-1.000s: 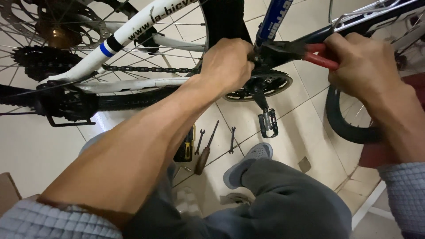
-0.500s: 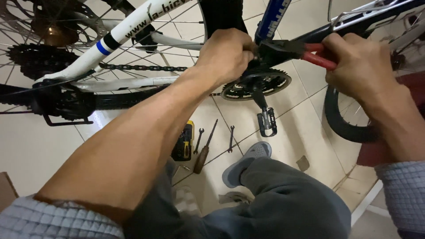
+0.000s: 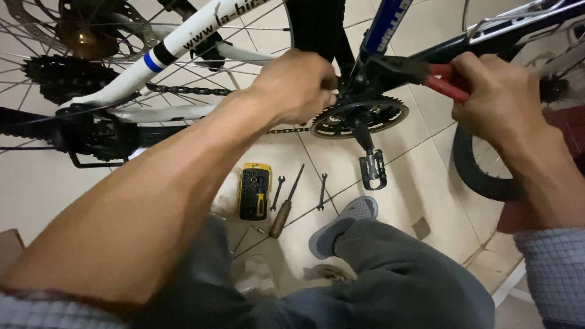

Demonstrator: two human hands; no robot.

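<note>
The pliers (image 3: pixel 426 76) sit level at the bottom of the bike frame, their dark metal nose pushed in just above the chainring (image 3: pixel 359 117) and their red handles pointing out to the right. The right hand (image 3: pixel 496 100) is wrapped round those handles, fingers closed on them near the ends — probably the best place to hold, since the coated grips look less slippery than bare steel and the far end gives the most squeeze. The tool looks stiff and fairly heavy, unlikely to bend. The left hand (image 3: pixel 295 85) is curled shut against the frame beside the nose of the pliers; whether its fingers pinch some small part cannot be told, as the knuckles hide it. The chain (image 3: pixel 189 90) nearby is likely greasy. Below hangs a pedal (image 3: pixel 372 170), and on the tiled floor (image 3: pixel 36 189) lie a yellow bit case (image 3: pixel 255 190), a screwdriver (image 3: pixel 286 204) and two small spanners (image 3: pixel 322 191) — all well apart from the hands.
</note>
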